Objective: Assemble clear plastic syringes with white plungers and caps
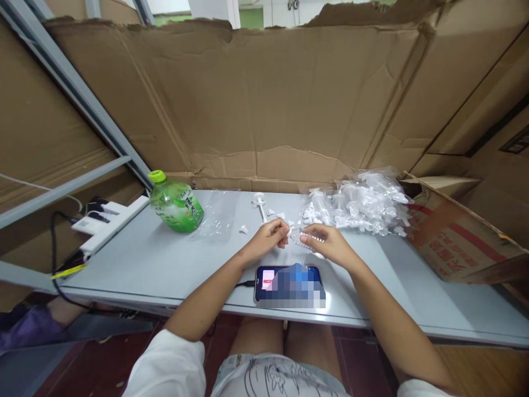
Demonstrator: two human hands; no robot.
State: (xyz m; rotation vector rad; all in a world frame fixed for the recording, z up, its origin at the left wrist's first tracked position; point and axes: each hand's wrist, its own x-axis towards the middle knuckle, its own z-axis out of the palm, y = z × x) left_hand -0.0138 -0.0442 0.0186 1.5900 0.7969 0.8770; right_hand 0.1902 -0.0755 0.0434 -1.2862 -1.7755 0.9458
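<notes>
My right hand (323, 241) is closed round a clear plastic syringe barrel (303, 238) with dark graduation marks. My left hand (273, 234) is in a pinch at the barrel's left end, where a small white piece (291, 227) shows; what its fingers enclose is mostly hidden. Just beyond my left hand lies a white plunger (261, 206) with a round end. Small white cone-like tips (243, 229) are scattered near it. Below both hands, a phone (289, 285) lies face up on the table, its screen partly blurred out.
A green tea bottle (177, 203) stands at the left beside a flat clear plastic bag (219, 212). Bags of white plastic parts (363, 201) are heaped at the right, next to a cardboard box (458, 237). A power strip (115, 226) runs along the table's left edge. Cardboard (268, 99) walls the back.
</notes>
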